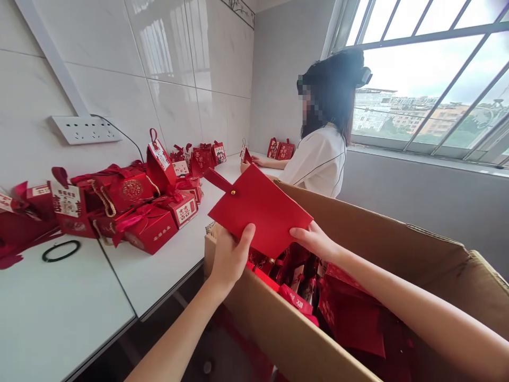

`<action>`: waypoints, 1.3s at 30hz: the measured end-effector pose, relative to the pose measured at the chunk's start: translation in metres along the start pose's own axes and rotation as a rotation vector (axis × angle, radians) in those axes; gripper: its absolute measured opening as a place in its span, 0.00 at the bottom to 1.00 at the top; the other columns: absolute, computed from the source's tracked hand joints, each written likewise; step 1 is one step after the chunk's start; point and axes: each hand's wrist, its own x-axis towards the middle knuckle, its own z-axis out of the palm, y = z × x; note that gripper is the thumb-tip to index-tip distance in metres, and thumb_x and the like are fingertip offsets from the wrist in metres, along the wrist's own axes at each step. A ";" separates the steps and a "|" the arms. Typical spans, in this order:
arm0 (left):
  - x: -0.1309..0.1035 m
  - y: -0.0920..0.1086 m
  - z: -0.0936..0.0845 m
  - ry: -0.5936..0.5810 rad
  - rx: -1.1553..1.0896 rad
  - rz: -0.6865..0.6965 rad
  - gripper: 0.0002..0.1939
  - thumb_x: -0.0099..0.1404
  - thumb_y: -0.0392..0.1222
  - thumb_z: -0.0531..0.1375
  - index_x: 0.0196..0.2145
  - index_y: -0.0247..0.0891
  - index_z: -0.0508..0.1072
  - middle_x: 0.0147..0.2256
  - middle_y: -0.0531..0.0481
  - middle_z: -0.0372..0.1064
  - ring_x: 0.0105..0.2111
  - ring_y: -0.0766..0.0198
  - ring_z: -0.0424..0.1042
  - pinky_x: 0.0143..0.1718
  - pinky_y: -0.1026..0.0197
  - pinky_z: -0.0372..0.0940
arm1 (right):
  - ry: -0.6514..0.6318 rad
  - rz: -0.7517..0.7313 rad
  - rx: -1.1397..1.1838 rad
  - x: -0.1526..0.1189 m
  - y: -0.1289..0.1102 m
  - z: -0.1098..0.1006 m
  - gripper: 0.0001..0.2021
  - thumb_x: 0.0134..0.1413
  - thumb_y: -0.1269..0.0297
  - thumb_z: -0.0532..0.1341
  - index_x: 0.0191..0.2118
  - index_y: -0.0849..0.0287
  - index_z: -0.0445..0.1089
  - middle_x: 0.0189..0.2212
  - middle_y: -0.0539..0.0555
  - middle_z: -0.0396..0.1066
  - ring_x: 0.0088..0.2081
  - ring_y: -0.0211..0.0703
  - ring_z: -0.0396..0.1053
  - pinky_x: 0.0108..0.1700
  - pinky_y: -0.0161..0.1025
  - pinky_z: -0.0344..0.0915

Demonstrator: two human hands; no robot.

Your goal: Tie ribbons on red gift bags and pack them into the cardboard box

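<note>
The left hand (229,255) grips the near corner of a flat red envelope (260,211), thumb on top and fingers curled beneath. The right hand (316,240) pinches the right-hand corner of the same envelope, thumb on its edge, the other fingers hidden behind it. Both hands are closed on it, so it hangs in the air between them, tilted, directly over the open cardboard box (397,239). Its long axis runs from the left hand up and away toward the far left, where a narrow flap with a small gold button (233,192) sticks out. The left hand is the nearer one to that flap; the right hand sits at the opposite end.

Below the envelope the box holds a jumble of more red packaging (350,313). The box stands off the right edge of the white surface (71,313). Along the surface's far edge, against the tiled wall, lies a heap of red gift boxes (147,207) with ribbons and tags, and a dark ring-shaped band (61,251) lies just in front of them. A power strip (85,129) is fixed to the wall above. At the far corner another person (322,154) in a white top works at the surface beside the window (433,85).
</note>
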 end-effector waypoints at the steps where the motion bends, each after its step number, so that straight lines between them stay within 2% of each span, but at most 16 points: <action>1: -0.002 0.000 0.001 -0.024 0.046 0.049 0.13 0.61 0.48 0.57 0.42 0.40 0.68 0.39 0.44 0.73 0.43 0.54 0.73 0.42 0.55 0.69 | 0.042 0.026 0.065 0.004 0.003 -0.002 0.25 0.41 0.53 0.64 0.47 0.54 0.61 0.47 0.55 0.69 0.52 0.53 0.66 0.50 0.50 0.67; 3: -0.007 -0.003 0.003 -0.048 0.107 0.122 0.11 0.61 0.44 0.56 0.42 0.40 0.66 0.36 0.47 0.74 0.38 0.57 0.75 0.37 0.57 0.69 | 0.155 0.074 0.148 0.013 0.009 -0.012 0.23 0.41 0.50 0.60 0.44 0.55 0.62 0.43 0.56 0.71 0.49 0.55 0.69 0.46 0.51 0.70; 5: -0.013 -0.006 0.006 -0.036 0.158 0.182 0.05 0.62 0.39 0.53 0.37 0.40 0.66 0.27 0.52 0.73 0.27 0.63 0.74 0.28 0.63 0.68 | 0.328 0.088 0.095 0.021 0.019 -0.026 0.22 0.44 0.46 0.55 0.44 0.54 0.61 0.44 0.56 0.71 0.47 0.54 0.70 0.43 0.50 0.71; 6: -0.016 -0.007 0.007 -0.024 0.194 0.240 0.02 0.61 0.38 0.52 0.32 0.40 0.65 0.21 0.55 0.70 0.21 0.66 0.71 0.23 0.65 0.64 | 0.419 0.091 0.029 0.023 0.027 -0.033 0.23 0.44 0.45 0.54 0.45 0.53 0.59 0.45 0.56 0.70 0.47 0.53 0.70 0.43 0.49 0.71; 8: -0.020 -0.010 0.009 0.003 0.278 0.398 0.08 0.59 0.35 0.51 0.22 0.40 0.59 0.13 0.59 0.58 0.12 0.70 0.60 0.16 0.67 0.55 | 0.569 0.118 -0.116 0.026 0.050 -0.045 0.27 0.44 0.45 0.55 0.49 0.52 0.54 0.49 0.56 0.68 0.47 0.50 0.70 0.44 0.46 0.71; 11: -0.023 -0.011 0.010 0.031 0.357 0.555 0.11 0.55 0.33 0.50 0.18 0.40 0.53 0.10 0.60 0.47 0.10 0.72 0.51 0.14 0.68 0.48 | 0.688 0.213 -0.244 0.024 0.092 -0.052 0.35 0.40 0.49 0.60 0.53 0.56 0.47 0.50 0.61 0.67 0.49 0.52 0.69 0.49 0.47 0.68; 14: -0.023 -0.010 0.010 0.022 0.379 0.559 0.10 0.54 0.32 0.50 0.18 0.40 0.53 0.10 0.61 0.46 0.10 0.73 0.50 0.14 0.68 0.48 | 0.784 0.323 -0.365 0.017 0.123 -0.050 0.41 0.38 0.50 0.61 0.56 0.62 0.43 0.51 0.66 0.65 0.52 0.57 0.66 0.56 0.50 0.61; 16: -0.024 -0.010 0.010 0.020 0.386 0.563 0.10 0.54 0.32 0.50 0.19 0.40 0.53 0.11 0.60 0.46 0.11 0.72 0.51 0.15 0.68 0.48 | 0.827 0.387 -0.437 0.013 0.131 -0.048 0.44 0.39 0.49 0.60 0.58 0.65 0.40 0.53 0.69 0.62 0.55 0.59 0.62 0.59 0.50 0.56; 20: -0.024 -0.012 0.013 0.030 0.378 0.574 0.09 0.53 0.32 0.50 0.19 0.40 0.52 0.12 0.60 0.46 0.11 0.72 0.52 0.15 0.68 0.48 | 0.799 0.459 -0.584 0.008 0.127 -0.049 0.51 0.39 0.44 0.60 0.61 0.71 0.36 0.58 0.77 0.52 0.60 0.67 0.54 0.60 0.55 0.52; 24: -0.025 -0.014 0.015 0.057 0.372 0.576 0.09 0.52 0.33 0.50 0.20 0.40 0.50 0.12 0.60 0.45 0.11 0.71 0.51 0.15 0.67 0.48 | 0.692 0.457 -0.719 0.014 0.116 -0.052 0.52 0.37 0.39 0.61 0.63 0.64 0.40 0.59 0.75 0.50 0.59 0.73 0.54 0.58 0.61 0.52; 28: -0.026 -0.015 0.017 0.067 0.364 0.572 0.09 0.51 0.33 0.50 0.20 0.40 0.49 0.12 0.60 0.45 0.11 0.71 0.51 0.15 0.67 0.47 | 0.667 0.459 -0.760 0.019 0.109 -0.055 0.45 0.40 0.37 0.58 0.58 0.63 0.48 0.55 0.73 0.55 0.55 0.69 0.60 0.51 0.58 0.62; 31: -0.027 -0.016 0.018 0.081 0.351 0.569 0.09 0.50 0.33 0.50 0.20 0.40 0.50 0.11 0.60 0.45 0.11 0.71 0.50 0.15 0.67 0.48 | 0.684 0.448 -0.747 0.014 0.105 -0.059 0.42 0.44 0.36 0.55 0.57 0.63 0.47 0.55 0.72 0.56 0.52 0.62 0.64 0.42 0.49 0.71; 34: -0.027 -0.017 0.019 0.100 0.343 0.572 0.08 0.49 0.34 0.50 0.20 0.40 0.50 0.11 0.60 0.45 0.11 0.71 0.50 0.15 0.67 0.48 | 0.690 0.437 -0.757 0.004 0.103 -0.063 0.40 0.48 0.37 0.53 0.58 0.61 0.45 0.55 0.69 0.57 0.51 0.57 0.66 0.41 0.45 0.72; 39: -0.028 -0.017 0.020 0.128 0.353 0.566 0.08 0.49 0.34 0.50 0.20 0.40 0.50 0.11 0.59 0.46 0.11 0.71 0.49 0.15 0.67 0.47 | 0.646 0.520 -0.811 0.004 0.111 -0.068 0.45 0.41 0.33 0.56 0.56 0.64 0.49 0.52 0.73 0.60 0.48 0.63 0.67 0.35 0.48 0.73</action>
